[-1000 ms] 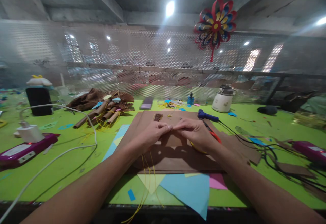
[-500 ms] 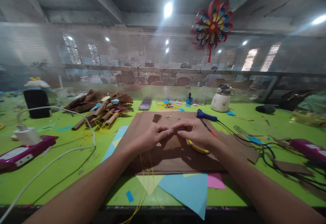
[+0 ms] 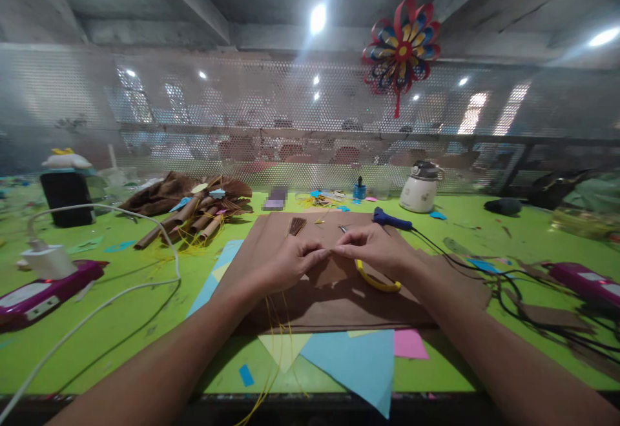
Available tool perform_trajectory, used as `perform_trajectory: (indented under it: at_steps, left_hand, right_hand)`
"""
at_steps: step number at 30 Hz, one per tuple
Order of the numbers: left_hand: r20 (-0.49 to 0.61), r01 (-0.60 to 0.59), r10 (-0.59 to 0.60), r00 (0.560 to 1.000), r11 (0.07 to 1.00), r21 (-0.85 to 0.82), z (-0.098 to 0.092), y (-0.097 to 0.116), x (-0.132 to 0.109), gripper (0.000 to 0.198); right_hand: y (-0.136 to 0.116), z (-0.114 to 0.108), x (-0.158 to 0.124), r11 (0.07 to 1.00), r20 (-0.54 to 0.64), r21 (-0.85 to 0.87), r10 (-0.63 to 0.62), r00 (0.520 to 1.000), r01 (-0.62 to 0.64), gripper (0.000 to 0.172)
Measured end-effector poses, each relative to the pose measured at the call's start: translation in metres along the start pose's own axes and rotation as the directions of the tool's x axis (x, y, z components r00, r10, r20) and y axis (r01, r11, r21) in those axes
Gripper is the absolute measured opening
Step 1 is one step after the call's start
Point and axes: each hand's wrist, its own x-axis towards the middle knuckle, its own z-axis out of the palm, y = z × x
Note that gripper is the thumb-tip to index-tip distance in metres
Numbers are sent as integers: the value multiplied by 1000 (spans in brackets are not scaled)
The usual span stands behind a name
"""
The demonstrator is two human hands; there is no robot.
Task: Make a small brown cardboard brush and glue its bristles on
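Observation:
My left hand (image 3: 285,262) and my right hand (image 3: 372,248) meet fingertip to fingertip over a brown paper sheet (image 3: 334,297) on the green table. Both pinch something small and thin between them; it is too small to name. A smaller brown paper piece (image 3: 329,272) lies just under the fingers. Yellow strands (image 3: 278,323) trail from below my left hand toward the near table edge. Yellow-handled scissors (image 3: 375,281) lie under my right wrist. A small fringed brown bundle (image 3: 296,226) rests on the sheet beyond my hands.
Blue, yellow and pink paper triangles (image 3: 358,358) lie at the near edge. A blue glue gun (image 3: 391,221) with black cords (image 3: 513,290) sits right. Rolled brown paper tubes (image 3: 194,216) are at left. Pink devices (image 3: 43,284) and a white cable (image 3: 116,290) lie left; a white pot (image 3: 419,193) stands behind.
My right hand has lifted slightly and shifted left, uncovering the yellow scissors handle. The view has drifted a little; the fingertips stay pinched together.

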Motion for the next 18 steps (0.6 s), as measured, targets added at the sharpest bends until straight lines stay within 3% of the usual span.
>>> perform_trajectory:
  at_steps: [8, 14, 18]
  left_hand:
    - [-64, -52, 64, 996, 985, 167, 0, 5, -4, 35]
    - [-80, -60, 82, 993, 969, 241, 2, 1, -3, 34]
    - [-58, -59, 72, 996, 977, 203, 2, 3, -3, 37]
  right_hand:
    - [-4, -2, -2, 1000, -33, -26, -3, 999, 2, 24]
    - [2, 3, -1, 990, 43, -70, -122, 992, 125, 21]
    - [2, 5, -1, 981, 21, -104, -161, 987, 162, 20]
